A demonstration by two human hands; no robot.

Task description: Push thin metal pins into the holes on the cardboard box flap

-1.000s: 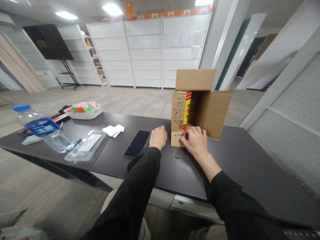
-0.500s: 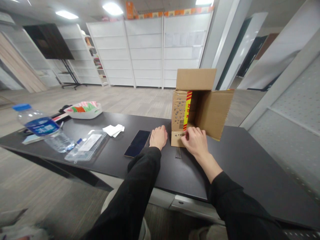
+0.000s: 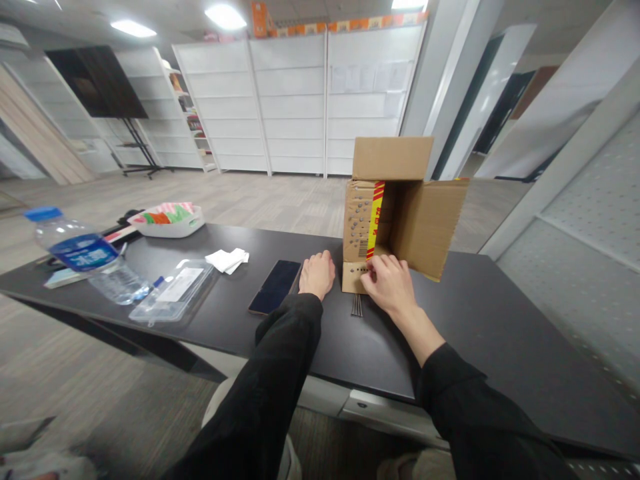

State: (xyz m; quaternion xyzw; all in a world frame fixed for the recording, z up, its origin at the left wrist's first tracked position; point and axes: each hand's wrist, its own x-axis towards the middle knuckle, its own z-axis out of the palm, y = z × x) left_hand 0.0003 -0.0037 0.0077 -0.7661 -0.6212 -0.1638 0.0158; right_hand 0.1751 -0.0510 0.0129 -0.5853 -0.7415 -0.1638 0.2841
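An opened cardboard box point(image 3: 434, 230) stands on the table, its top and side flaps spread. Round grey heads dot its left panel, and a row of small dark holes runs along the lower flap point(image 3: 350, 283). My right hand point(image 3: 393, 283) is at that lower flap, thumb and fingers pinched together; whatever they hold is hidden. Several thin metal screws or nails point(image 3: 357, 306) lie side by side just in front of the box. My left hand point(image 3: 317, 273) rests on the table left of the box, fingers curled in, beside a dark phone point(image 3: 275, 288).
Left of the phone lie folded white tissue point(image 3: 228, 261) and a clear plastic case point(image 3: 173, 293). A water bottle point(image 3: 87, 253) with a blue cap stands farther left. A white tray point(image 3: 170, 230) of colourful packets sits near the table's far edge point(image 3: 265, 231).
My right hand has shifted very slightly at the lower flap, still pinched. My left hand, the box and the screws or nails have stayed where they were.
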